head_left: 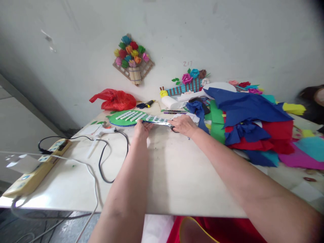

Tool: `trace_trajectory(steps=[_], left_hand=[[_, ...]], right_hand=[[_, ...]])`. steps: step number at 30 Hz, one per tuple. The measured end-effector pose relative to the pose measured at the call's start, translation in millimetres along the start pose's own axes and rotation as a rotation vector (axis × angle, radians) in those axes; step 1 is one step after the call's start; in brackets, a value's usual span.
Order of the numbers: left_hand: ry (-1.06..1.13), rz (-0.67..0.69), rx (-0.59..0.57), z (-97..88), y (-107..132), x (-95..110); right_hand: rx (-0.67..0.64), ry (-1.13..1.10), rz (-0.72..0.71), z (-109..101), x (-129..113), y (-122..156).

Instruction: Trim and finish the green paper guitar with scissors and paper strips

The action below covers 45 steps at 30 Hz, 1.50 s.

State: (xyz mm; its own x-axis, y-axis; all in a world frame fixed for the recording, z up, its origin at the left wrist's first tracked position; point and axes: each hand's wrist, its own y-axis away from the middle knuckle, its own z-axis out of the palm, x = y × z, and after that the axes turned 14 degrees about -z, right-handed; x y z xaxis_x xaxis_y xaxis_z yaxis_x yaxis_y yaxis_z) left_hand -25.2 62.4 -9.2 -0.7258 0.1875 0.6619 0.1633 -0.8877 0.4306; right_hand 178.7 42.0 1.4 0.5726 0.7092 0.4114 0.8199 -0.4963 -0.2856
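Note:
A green paper oval [121, 120] with several white strips across it lies at the far side of the table [172, 175]. My left hand [142, 128] rests flat on its near right edge, fingers stretched out. My right hand [183, 125] is closed on a pair of scissors [163, 124], whose blades point left toward the green piece and lie along its edge.
A glue gun [102, 132] and its black cord lie left, beside a power strip [37, 165]. A red plastic bag [113, 100] sits at the back. Blue, red, green and magenta paper [253, 128] is piled right. Paper-flower crafts hang on the wall [133, 59]. Another person is at the far right edge.

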Motion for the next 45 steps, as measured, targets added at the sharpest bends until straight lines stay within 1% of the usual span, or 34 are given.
trace_trajectory(steps=[21, 31, 37, 41, 45], left_hand=[[-0.032, -0.017, -0.01, -2.8, -0.9, 1.6], [-0.026, -0.033, 0.018, -1.6, 0.9, -0.1], [-0.022, -0.029, 0.023, -1.6, 0.2, -0.1], [-0.003, -0.03, 0.011, -2.2, 0.3, 1.5], [0.007, -0.022, 0.033, -2.0, 0.6, 3.0]], right_hand=[[-0.044, -0.01, -0.026, -1.7, -5.2, -0.6], [-0.046, -0.01, -0.015, -8.2, -5.1, 0.4], [-0.052, -0.001, -0.019, -7.5, -4.8, -0.5], [-0.028, 0.018, -0.031, -6.1, -5.9, -1.7], [-0.005, 0.031, -0.049, -5.5, -8.4, -1.9]])
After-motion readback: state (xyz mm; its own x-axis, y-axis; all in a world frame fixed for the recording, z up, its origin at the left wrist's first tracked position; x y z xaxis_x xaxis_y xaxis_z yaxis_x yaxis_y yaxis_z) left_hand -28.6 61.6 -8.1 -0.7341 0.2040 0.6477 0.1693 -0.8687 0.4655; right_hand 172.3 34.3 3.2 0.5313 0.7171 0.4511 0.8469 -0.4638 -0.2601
